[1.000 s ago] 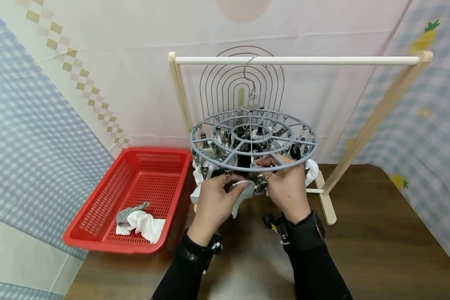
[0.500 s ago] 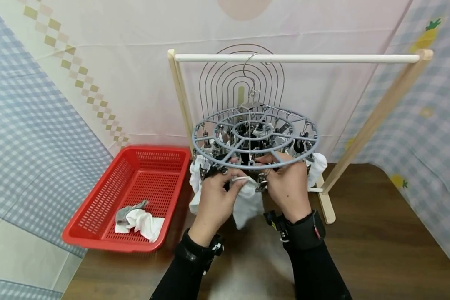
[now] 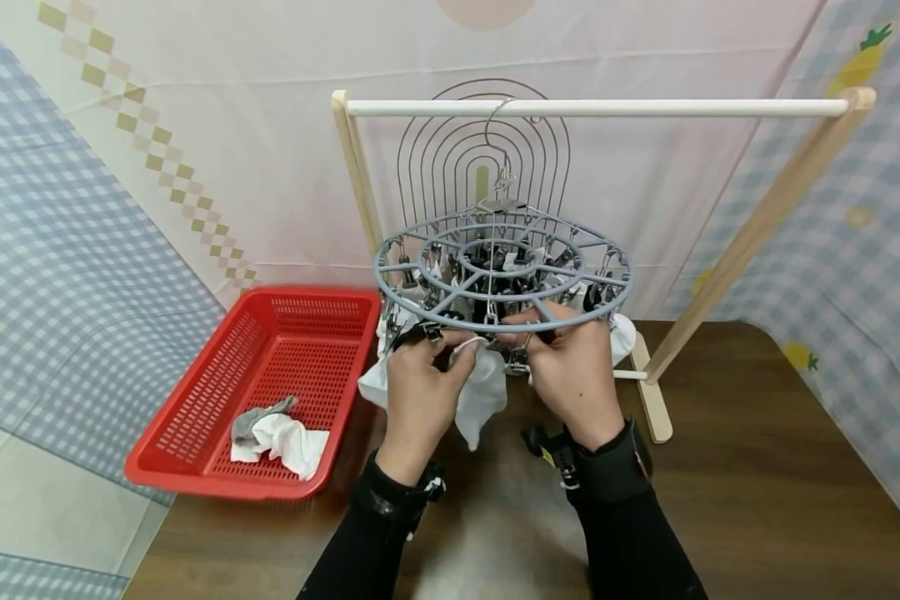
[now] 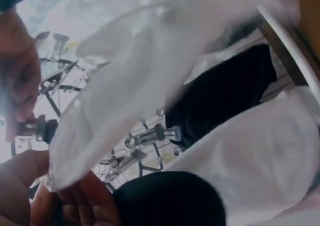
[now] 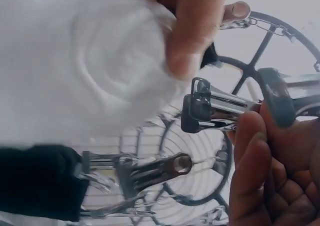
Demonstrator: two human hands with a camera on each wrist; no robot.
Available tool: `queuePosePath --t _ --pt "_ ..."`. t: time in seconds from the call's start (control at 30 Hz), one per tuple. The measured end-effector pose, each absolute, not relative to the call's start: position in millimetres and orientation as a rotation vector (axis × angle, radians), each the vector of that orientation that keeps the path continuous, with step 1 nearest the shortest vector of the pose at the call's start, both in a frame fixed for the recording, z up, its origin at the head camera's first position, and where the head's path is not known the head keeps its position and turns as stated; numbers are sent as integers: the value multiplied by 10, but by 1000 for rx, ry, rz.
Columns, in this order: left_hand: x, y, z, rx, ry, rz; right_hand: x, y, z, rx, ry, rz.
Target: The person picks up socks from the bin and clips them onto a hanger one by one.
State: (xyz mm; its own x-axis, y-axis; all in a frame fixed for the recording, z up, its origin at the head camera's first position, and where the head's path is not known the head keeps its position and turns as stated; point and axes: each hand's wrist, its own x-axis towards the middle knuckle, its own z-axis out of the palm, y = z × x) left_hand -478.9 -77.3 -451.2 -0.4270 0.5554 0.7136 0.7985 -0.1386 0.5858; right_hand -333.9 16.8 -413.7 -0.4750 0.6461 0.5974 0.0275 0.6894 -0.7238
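Note:
My left hand (image 3: 423, 387) pinches a white sock (image 3: 482, 396) by its upper edge, just under the front of a grey round clip hanger (image 3: 510, 329). The sock's lower part hangs free above the table. My right hand (image 3: 579, 375) reaches beneath the same rim and pinches a metal clip (image 5: 220, 108) between thumb and fingers. In the right wrist view the clip's dark tips stand slightly apart, close beside the sock's edge and my left thumb. Another metal clip (image 3: 517, 360) hangs by my right fingers. In the left wrist view, a black sock (image 4: 220, 96) and another white sock (image 4: 265, 161) hang behind.
The hanger hooks over a white rail (image 3: 645, 108) on a wooden stand (image 3: 750, 242). At left, a red basket (image 3: 150, 479) holds a white cloth piece (image 3: 296, 446) and a grey one (image 3: 251, 421). Brown table (image 3: 757, 500) lies below; patterned cloth hangs behind.
The white sock, bunched and mostly behind my left hand at first, now hangs down more fully. Both hands have shifted slightly left and up in view, and the hanger tilts a little.

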Motion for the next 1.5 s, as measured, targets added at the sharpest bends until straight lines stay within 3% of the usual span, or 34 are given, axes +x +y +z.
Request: queuePosePath --t 0.57,0.77,0.97,1.23,1.4,1.5 --pt "-4821 -796 -4507 -1581 -1940 -1558 -3308 231 -4106 -580 -2180 814" --pt "-4926 -867 -4469 -1566 -2070 -1523 -2972 214 -3960 -458 -2414 472" --pt "-5039 -924 -4420 -1475 -2098 -1573 -2644 138 -3769 -281 -2134 220" --pt "-5130 -1019 -4393 -1486 -2153 -1393 -2740 165 -3732 -192 -2001 153" --pt "-5056 -1407 -4159 -1598 -2205 -1066 -2824 142 -3748 -97 -1970 146" --pt "-4930 -1640 -3966 -1588 -1981 -1116 -2874 144 -3731 -42 -1989 138"
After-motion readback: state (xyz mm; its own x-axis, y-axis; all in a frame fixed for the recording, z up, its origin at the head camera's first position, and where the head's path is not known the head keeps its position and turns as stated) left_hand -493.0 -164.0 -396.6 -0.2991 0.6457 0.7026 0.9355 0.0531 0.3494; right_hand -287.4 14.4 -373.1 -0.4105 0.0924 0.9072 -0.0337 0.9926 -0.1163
